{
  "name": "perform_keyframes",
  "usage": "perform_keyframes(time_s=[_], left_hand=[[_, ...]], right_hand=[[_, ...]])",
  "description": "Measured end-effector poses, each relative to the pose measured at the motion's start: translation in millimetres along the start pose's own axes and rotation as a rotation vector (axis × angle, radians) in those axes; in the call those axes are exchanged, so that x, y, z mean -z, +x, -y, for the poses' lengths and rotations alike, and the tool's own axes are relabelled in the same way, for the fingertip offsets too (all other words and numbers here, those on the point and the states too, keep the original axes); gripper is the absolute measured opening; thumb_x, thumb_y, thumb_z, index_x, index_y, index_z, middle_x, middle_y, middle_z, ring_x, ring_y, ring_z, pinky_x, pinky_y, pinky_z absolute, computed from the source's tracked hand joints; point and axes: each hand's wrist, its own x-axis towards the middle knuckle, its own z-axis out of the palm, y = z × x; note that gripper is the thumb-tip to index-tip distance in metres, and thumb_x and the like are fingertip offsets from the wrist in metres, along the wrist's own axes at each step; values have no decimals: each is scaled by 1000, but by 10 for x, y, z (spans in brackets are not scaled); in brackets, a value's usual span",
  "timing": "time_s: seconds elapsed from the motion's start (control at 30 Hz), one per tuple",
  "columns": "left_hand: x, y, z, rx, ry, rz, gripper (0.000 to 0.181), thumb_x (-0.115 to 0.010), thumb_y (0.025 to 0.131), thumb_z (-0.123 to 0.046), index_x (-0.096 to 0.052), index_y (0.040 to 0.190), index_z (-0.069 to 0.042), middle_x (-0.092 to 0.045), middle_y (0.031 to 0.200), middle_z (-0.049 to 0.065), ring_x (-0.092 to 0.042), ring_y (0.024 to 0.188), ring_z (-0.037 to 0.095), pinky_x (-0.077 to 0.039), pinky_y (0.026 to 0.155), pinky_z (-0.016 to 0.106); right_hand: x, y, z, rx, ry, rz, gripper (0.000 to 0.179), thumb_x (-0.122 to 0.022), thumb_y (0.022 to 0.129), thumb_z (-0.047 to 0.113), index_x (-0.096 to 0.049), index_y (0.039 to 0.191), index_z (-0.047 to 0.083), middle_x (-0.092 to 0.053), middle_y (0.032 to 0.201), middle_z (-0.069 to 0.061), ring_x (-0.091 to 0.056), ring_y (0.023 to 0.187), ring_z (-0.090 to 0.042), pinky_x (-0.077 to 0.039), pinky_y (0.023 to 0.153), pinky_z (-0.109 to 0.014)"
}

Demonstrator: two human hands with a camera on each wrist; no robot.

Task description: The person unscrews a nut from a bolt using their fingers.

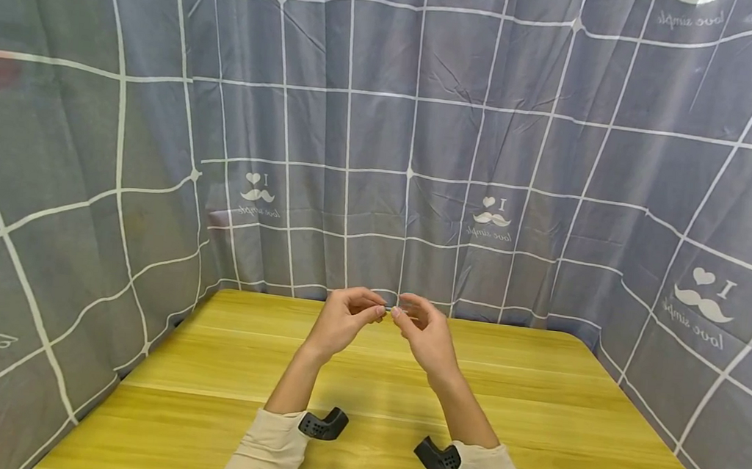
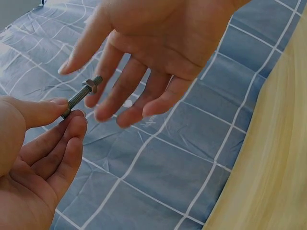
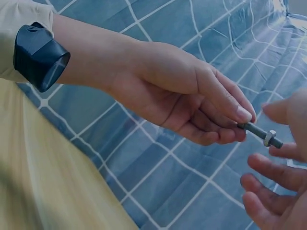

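Observation:
My left hand [image 1: 337, 325] pinches a metal bolt [image 2: 77, 98] at its head end, between thumb and fingertips. A hex nut [image 2: 90, 86] sits on the thread close to the bolt's free end. That free end points toward my right hand [image 1: 430, 340]. In the left wrist view the right hand's fingers are spread and relaxed around the nut end, with a gap between thumb and fingers. The right wrist view shows the same nut [image 3: 269, 138] right beside the right hand's fingertips. Both hands are raised over the far part of the table.
A yellow wood-grain table [image 1: 239, 371] lies beneath the hands. Grey-blue checked curtains [image 1: 384, 132] hang behind it and on both sides. Each wrist carries a black camera mount, one on the left sleeve [image 1: 324, 424] and another on the right [image 1: 438, 456].

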Motion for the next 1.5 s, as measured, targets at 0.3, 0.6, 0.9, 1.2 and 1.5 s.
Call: perform_keyframes(time_s=[0.3, 0.6, 0.9, 1.2, 1.5], left_hand=[[3, 3, -2, -5, -11, 0, 11, -67, 99, 1, -74, 106, 7, -74, 98, 23, -73, 90, 35, -60, 84, 37], [-3, -4, -6, 0, 0, 8, 11, -67, 100, 0, -75, 106, 6, -76, 98, 18, -73, 89, 33, -59, 85, 37], [21, -4, -9, -1, -11, 2, 12, -67, 100, -1, -74, 106, 6, -75, 98, 19, -73, 90, 33, -60, 85, 38], [11, 3, -6, 7, 1, 0, 13, -69, 99, -1, -73, 107, 9, -75, 98, 20, -72, 89, 34, -59, 85, 38], [12, 7, -1, 9, -32, -1, 11, -68, 99, 0, -74, 105, 7, -74, 100, 25, -72, 92, 41, -60, 85, 36]], right_hand=[[4, 5, -26, 59, 25, -20, 27, -69, 100, 7, -69, 126, 0, -69, 121, -16, -66, 109, -34, -54, 95, -43], [-3, -8, -32, 29, 11, 2, 22, -64, 105, 15, -72, 118, 0, -72, 101, -11, -66, 97, -38, -54, 88, -49], [-2, -10, -2, 6, -9, 11, 42, -73, 100, 20, -63, 140, 11, -68, 128, -15, -68, 107, -33, -55, 94, -51], [5, 10, -4, 23, -13, -41, 20, -66, 104, 14, -74, 111, -2, -71, 94, -9, -64, 88, -24, -53, 81, -35], [21, 20, -7, 63, 18, -15, 20, -69, 101, 5, -72, 118, -4, -70, 110, -16, -66, 97, -28, -53, 86, -34]])
